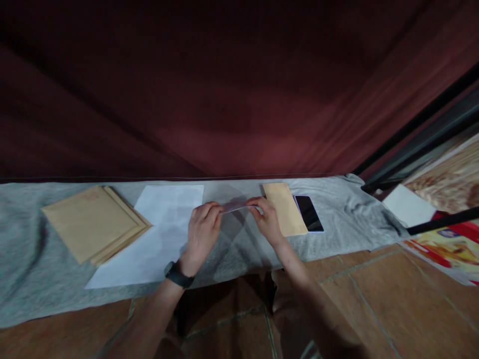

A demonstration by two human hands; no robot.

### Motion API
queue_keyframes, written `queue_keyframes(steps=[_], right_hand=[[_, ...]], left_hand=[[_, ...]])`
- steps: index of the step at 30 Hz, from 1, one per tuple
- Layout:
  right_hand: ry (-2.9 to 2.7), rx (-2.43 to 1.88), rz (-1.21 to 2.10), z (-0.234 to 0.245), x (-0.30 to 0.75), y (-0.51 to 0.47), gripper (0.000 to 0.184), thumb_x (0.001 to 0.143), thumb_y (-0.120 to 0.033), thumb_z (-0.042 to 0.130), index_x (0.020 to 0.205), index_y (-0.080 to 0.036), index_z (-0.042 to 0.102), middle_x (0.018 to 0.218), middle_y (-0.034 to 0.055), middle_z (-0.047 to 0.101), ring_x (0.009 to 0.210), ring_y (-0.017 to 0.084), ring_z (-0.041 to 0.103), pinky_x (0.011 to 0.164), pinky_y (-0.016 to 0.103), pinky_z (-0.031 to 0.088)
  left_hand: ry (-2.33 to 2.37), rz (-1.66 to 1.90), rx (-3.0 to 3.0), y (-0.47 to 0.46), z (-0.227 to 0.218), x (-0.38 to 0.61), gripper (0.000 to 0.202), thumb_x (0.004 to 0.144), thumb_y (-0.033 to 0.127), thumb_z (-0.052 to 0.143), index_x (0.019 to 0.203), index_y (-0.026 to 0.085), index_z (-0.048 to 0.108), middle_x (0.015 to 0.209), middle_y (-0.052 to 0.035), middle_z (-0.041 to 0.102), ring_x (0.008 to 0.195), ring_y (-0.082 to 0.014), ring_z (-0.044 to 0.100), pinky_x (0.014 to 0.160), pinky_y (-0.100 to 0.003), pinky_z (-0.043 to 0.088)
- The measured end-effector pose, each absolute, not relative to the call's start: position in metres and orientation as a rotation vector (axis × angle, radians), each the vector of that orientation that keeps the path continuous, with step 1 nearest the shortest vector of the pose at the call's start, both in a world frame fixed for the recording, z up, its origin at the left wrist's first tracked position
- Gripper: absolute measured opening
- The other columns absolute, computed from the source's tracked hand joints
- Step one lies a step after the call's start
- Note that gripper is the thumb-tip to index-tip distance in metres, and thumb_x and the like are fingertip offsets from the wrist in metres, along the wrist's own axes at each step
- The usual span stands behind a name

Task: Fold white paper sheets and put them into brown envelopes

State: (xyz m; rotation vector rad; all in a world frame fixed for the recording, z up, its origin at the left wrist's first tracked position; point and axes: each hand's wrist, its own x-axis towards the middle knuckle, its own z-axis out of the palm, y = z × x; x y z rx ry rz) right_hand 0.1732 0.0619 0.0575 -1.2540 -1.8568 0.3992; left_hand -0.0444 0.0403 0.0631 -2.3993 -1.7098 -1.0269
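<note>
Between my two hands stretches a folded sheet of white paper point(235, 205), seen nearly edge-on above the grey cloth. My left hand point(204, 229), with a dark watch on its wrist, pinches the paper's left end. At the right end, the thumb and fingers of my right hand point(265, 218) are closed on it. Close to my right hand a brown envelope point(286, 209) lies flat, its left edge partly hidden by the hand. Large white sheets point(160, 239) lie to the left of my left hand, partly under a stack of brown envelopes point(97, 219).
A dark-screened phone point(310, 213) lies against the envelope's right side. Grey cloth point(344, 214) covers the narrow surface, and a dark red curtain point(239, 99) hangs behind it. Black bars point(441, 222), a white card point(407, 205) and a colourful printed box point(449, 249) are at the right.
</note>
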Motion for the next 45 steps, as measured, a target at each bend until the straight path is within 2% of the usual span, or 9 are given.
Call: queue_keyframes(steps=[5,10,15,20,26,30,36,39,45], right_hand=[[-2.069,-1.188,0.321,0.048,0.182,0.057,0.020,0.093,-0.011,0.053,0.102,-0.022,0.068,0.107,0.0056,0.073,0.107,0.022,0.066,0.100,0.039,0.051],[-2.440,-1.210,0.287,0.040,0.191,0.043,0.039,0.084,0.000,0.056,0.113,-0.023,0.068,0.121,0.0059,0.071,0.116,0.023,0.064,0.106,0.040,0.049],[-2.577,-1.172,0.243,0.036,0.187,0.031,0.051,0.091,-0.004,0.052,0.138,-0.024,0.060,0.143,0.0057,0.061,0.129,0.021,0.059,0.113,0.039,0.044],[-2.632,-1.163,0.312,0.032,0.182,0.027,0.046,0.093,-0.007,0.055,0.136,-0.024,0.063,0.140,0.0062,0.065,0.122,0.019,0.065,0.107,0.033,0.049],[-2.506,-1.244,0.480,0.040,0.181,0.022,0.033,0.103,-0.030,0.050,0.131,-0.026,0.067,0.135,0.0024,0.068,0.124,0.019,0.064,0.109,0.034,0.048],[-2.402,-1.363,0.480,0.034,0.176,0.026,0.043,0.107,-0.034,0.038,0.140,-0.018,0.060,0.145,0.0075,0.060,0.137,0.018,0.054,0.117,0.036,0.041],[-2.475,-1.503,0.249,0.007,0.162,0.028,0.051,0.107,-0.038,0.037,0.153,-0.017,0.042,0.163,0.0098,0.035,0.151,0.023,0.033,0.125,0.048,0.028],[-2.476,-1.560,0.186,-0.001,0.158,0.024,0.053,0.108,-0.038,0.034,0.156,-0.017,0.037,0.165,0.0094,0.030,0.153,0.024,0.027,0.126,0.048,0.024],[-2.454,-1.645,0.132,-0.004,0.160,0.022,0.056,0.108,-0.042,0.034,0.158,-0.017,0.033,0.166,0.0106,0.025,0.155,0.025,0.022,0.126,0.047,0.022]], left_hand=[[-1.597,-0.760,-2.540,0.032,0.058,-0.045,0.024,0.091,0.009,0.046,0.100,0.020,0.065,0.123,-0.0110,0.067,0.112,-0.0273,0.062,0.100,-0.044,0.050],[-1.663,-0.529,-2.713,0.024,0.030,-0.045,0.044,0.082,0.001,0.045,0.119,0.018,0.060,0.129,-0.0123,0.066,0.119,-0.0254,0.063,0.103,-0.042,0.052],[-1.515,-0.439,-2.836,0.019,0.012,-0.044,0.057,0.087,0.005,0.043,0.143,0.014,0.049,0.156,-0.0143,0.047,0.141,-0.0242,0.048,0.117,-0.043,0.041],[-1.511,-0.300,-2.833,0.021,0.013,-0.038,0.049,0.097,0.017,0.039,0.144,0.010,0.051,0.155,-0.0169,0.046,0.142,-0.0262,0.048,0.119,-0.045,0.039],[-1.459,-0.198,-2.840,0.016,0.016,-0.037,0.057,0.089,0.003,0.037,0.144,0.011,0.053,0.154,-0.0146,0.049,0.143,-0.0235,0.046,0.119,-0.042,0.038],[-1.464,-0.230,-2.794,0.010,0.012,-0.035,0.059,0.088,0.002,0.035,0.144,0.009,0.051,0.155,-0.0162,0.047,0.145,-0.0243,0.043,0.120,-0.043,0.037],[-1.602,-0.277,-2.734,0.010,0.008,-0.028,0.059,0.090,0.016,0.046,0.147,0.006,0.047,0.161,-0.0193,0.037,0.149,-0.0296,0.037,0.120,-0.044,0.036],[-1.678,-0.270,-2.709,0.012,0.007,-0.027,0.063,0.088,0.020,0.050,0.149,0.005,0.044,0.163,-0.0210,0.032,0.152,-0.0308,0.029,0.122,-0.045,0.031],[-1.730,-0.224,-2.702,0.013,0.001,-0.030,0.066,0.091,0.027,0.049,0.154,0.012,0.039,0.165,-0.0172,0.029,0.154,-0.0295,0.024,0.125,-0.048,0.022]])
